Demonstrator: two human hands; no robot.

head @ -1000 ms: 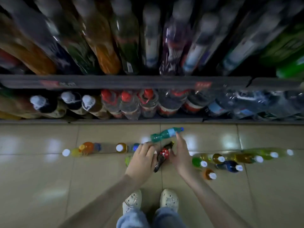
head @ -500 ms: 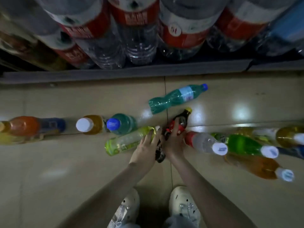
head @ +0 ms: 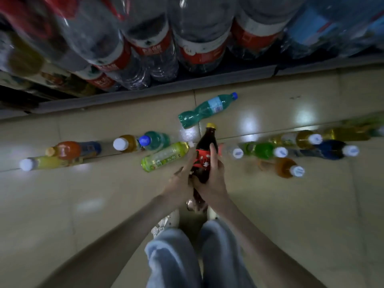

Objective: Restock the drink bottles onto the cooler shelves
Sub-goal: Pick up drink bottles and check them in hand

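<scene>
A dark cola bottle (head: 205, 142) with a yellow cap and red label is lifted off the floor, neck pointing away from me. My right hand (head: 209, 181) grips its body, fingers wrapped over the label. My left hand (head: 179, 183) holds the same bottle from the left side. A yellow-green tea bottle (head: 165, 155) lies on the tiles just left of my hands. A teal bottle (head: 204, 109) with a blue cap lies beyond, near the shelf. The cooler's bottom shelf (head: 158, 92) carries large water bottles (head: 199, 44) with red labels.
Upright bottles stand in a row on the tiled floor: orange, yellow and teal ones (head: 126, 143) on the left, green, amber and dark blue ones (head: 264, 150) on the right. My legs and shoes (head: 166, 223) are below my hands.
Both hands have raised the cola bottle from where it lay on the floor, and its neck now points up and away. The camera has dipped closer to the floor.
</scene>
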